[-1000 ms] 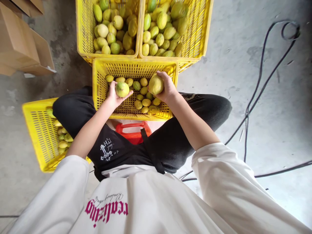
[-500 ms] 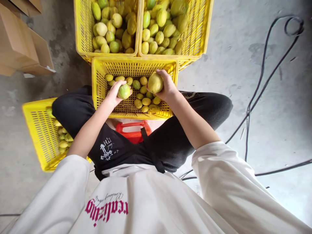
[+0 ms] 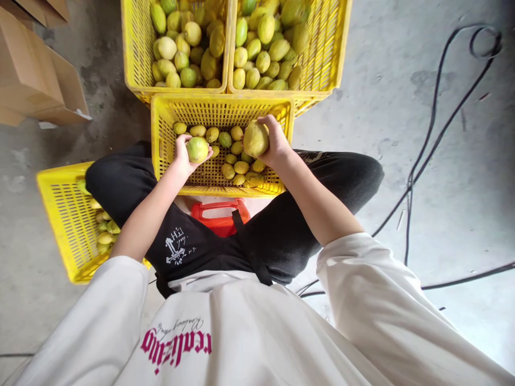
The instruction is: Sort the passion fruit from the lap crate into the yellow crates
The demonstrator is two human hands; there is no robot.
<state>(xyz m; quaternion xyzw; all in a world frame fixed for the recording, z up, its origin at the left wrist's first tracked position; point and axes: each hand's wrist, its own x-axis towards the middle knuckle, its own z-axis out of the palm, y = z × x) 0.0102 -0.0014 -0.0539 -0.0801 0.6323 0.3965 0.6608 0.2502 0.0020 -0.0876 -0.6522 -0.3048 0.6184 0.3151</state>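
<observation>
In the head view, my left hand (image 3: 184, 155) is closed around a pale green-yellow lemon (image 3: 197, 149), its rounded side turned up. My right hand (image 3: 277, 142) grips a larger yellow lemon (image 3: 256, 138), thumb over its far side. Both hands are over a yellow plastic crate (image 3: 161, 115) with slotted walls between my knees. Several smaller lemons (image 3: 241, 167) lie on that crate's floor, beneath and between the hands. My left palm and most fingers are hidden behind the fruit.
Two larger yellow crates (image 3: 230, 48) full of lemons stand just beyond. Another yellow crate (image 3: 66, 214) with lemons is by my left knee. A red plastic stool (image 3: 219, 217) shows between my legs. Cardboard boxes (image 3: 36, 69) sit far left; black cables (image 3: 434, 134) cross the floor at right.
My left hand has shifted slightly left with its lemon, and the lemon has turned to show a yellower side. My right hand and its lemon have barely moved.
</observation>
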